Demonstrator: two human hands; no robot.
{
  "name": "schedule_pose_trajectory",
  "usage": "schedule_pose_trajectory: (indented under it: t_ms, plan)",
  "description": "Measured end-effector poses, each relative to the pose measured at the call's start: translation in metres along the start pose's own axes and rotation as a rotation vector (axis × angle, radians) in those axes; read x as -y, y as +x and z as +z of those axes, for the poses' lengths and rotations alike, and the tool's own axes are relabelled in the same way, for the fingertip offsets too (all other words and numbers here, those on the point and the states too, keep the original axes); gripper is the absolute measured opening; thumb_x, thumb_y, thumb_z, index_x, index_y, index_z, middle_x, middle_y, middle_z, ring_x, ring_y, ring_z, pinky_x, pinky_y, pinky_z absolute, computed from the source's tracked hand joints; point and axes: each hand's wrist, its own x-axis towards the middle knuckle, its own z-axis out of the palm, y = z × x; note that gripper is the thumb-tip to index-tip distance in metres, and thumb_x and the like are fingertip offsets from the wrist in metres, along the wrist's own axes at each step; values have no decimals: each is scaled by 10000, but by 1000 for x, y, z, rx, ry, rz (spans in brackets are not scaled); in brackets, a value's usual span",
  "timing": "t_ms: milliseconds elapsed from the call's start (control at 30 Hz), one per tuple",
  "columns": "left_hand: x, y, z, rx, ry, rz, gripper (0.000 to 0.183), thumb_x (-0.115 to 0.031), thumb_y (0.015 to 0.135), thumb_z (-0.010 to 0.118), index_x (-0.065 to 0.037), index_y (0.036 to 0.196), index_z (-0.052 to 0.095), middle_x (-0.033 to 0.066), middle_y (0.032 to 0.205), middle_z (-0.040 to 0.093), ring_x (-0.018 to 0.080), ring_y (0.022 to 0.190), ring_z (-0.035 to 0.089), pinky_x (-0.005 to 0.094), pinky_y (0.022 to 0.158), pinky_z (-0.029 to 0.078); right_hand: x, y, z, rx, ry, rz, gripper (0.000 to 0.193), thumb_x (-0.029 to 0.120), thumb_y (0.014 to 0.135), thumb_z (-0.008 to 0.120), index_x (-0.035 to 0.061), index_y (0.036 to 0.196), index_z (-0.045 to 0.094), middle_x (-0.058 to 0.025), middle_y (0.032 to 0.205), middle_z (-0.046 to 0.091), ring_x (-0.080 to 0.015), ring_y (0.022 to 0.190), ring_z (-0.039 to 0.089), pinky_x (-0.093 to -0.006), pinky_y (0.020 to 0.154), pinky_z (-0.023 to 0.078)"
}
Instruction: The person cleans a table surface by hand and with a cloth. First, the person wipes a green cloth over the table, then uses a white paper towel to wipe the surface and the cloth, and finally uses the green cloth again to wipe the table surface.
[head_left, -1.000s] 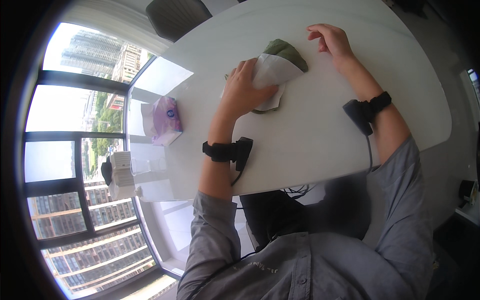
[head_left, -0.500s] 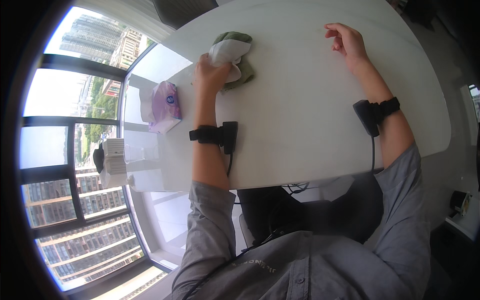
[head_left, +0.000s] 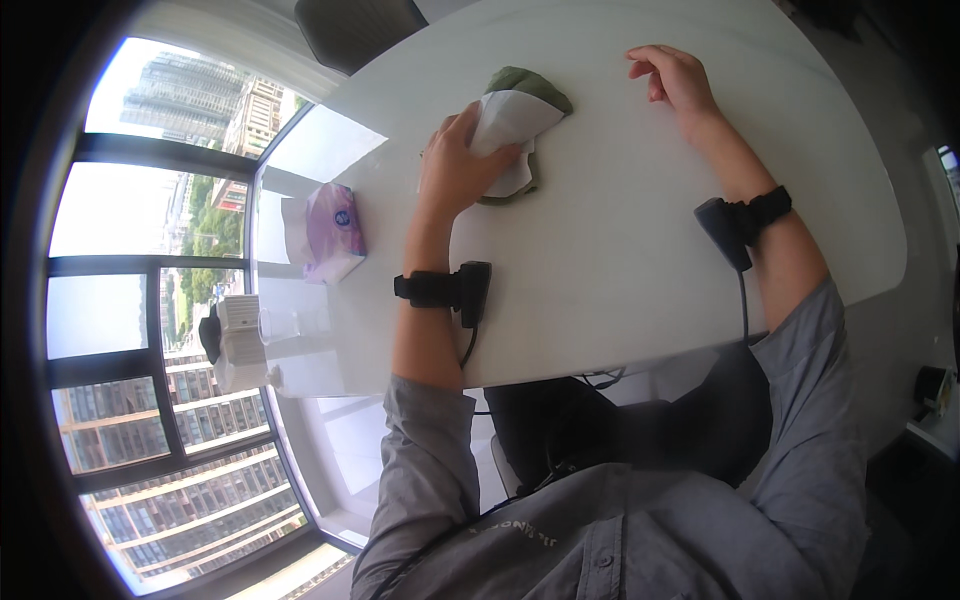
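My left hand is closed on a white tissue, thumb along its near side. Under and around the tissue shows a folded green cloth, which lies on the white table. How much of the cloth the fingers also grip is hidden. Off to the right, my right hand hovers over or rests on the table, loosely bent, with the index finger pointing left and nothing in it. Both wrists wear black strapped devices with cables.
A pink and purple tissue pack stands on the left of the table, a tissue sticking out. Near the left edge is a clear glass. A dark chair stands beyond the far edge, and windows line the left side.
My left hand has moved to the right across the table, and the tissue and green cloth have shifted with it. My right hand has drifted slightly left. The view has tilted a little.
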Motion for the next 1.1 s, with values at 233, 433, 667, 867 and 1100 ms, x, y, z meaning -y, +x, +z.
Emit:
schedule_pose_trajectory:
  t_ms: [233,433,667,867,1100]
  plan:
    - [-41,-16,2,276,-151,270,635,-265,746,808,-75,1315,600,114,1232,612,281,1142,571,353,976,456,-5,7,-1,-157,178,35,198,231,787,673,50,860,701,-43,785,671,-82,528,479,-269,571,468]
    - [-46,-20,5,245,-109,296,641,-253,722,813,-71,1298,601,127,1192,624,305,1106,582,378,956,462,-8,12,-3,-132,241,50,195,218,797,669,39,865,704,-41,773,657,-81,533,474,-277,595,477]
    - [-4,-3,-6,-2,69,-21,589,-308,748,792,-33,1240,621,164,1093,660,311,1004,644,392,870,508,-4,9,-4,-149,270,84,168,204,794,678,45,844,693,-35,772,652,-83,541,471,-274,611,475]
    - [55,8,-46,-184,165,-569,535,-395,761,672,24,1094,674,253,1073,676,396,1056,637,423,929,478,-5,8,-5,-122,247,78,165,211,799,674,51,840,681,-32,775,653,-83,546,468,-275,616,472]
    - [95,1,-58,-362,211,-706,575,-434,733,679,27,1076,683,238,1055,690,398,1039,647,424,931,471,-2,5,-1,-119,203,69,184,226,796,667,52,854,679,-36,791,661,-84,553,476,-271,609,469]
